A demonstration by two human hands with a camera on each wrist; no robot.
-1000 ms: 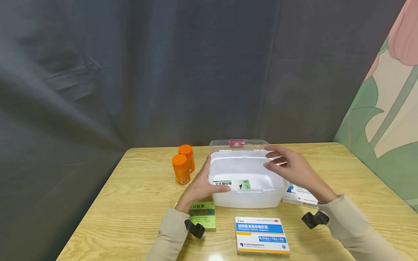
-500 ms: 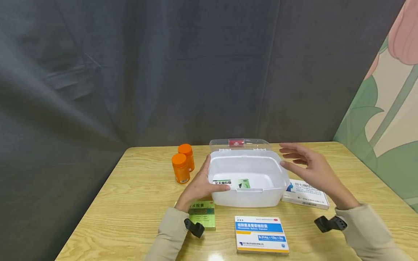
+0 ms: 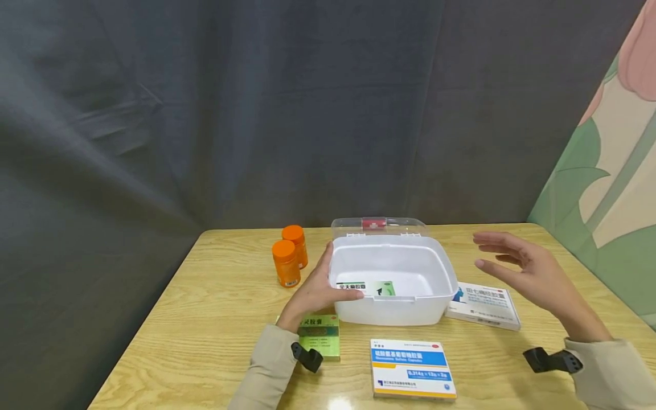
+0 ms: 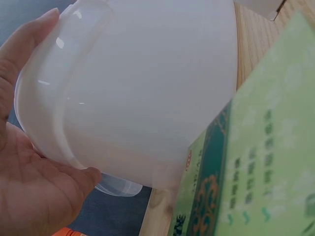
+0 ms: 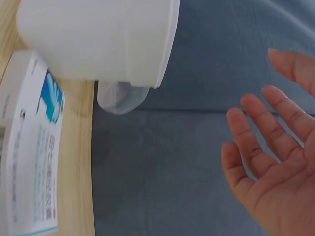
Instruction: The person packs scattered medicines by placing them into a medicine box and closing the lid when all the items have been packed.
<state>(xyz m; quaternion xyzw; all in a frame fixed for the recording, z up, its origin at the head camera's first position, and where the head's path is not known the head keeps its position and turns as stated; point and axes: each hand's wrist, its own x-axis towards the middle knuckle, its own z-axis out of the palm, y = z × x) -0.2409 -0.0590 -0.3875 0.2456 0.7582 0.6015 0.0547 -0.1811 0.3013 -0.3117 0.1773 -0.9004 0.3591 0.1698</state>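
A white plastic box stands open on the table, its clear lid folded back behind it. A green-and-white medicine carton lies inside it. My left hand holds the box's left front corner, thumb over the rim; in the left wrist view the palm lies against the box wall. My right hand hovers open to the right of the box, fingers spread, touching nothing. The right wrist view shows its fingers apart from the box.
Two orange bottles stand left of the box. A green carton lies under my left wrist, a blue-and-white carton in front of the box, and another white carton at its right. A dark curtain hangs behind the table.
My right hand has drawn away from the box's back rim, moving right and clear of the box. The left hand has stayed on the box.
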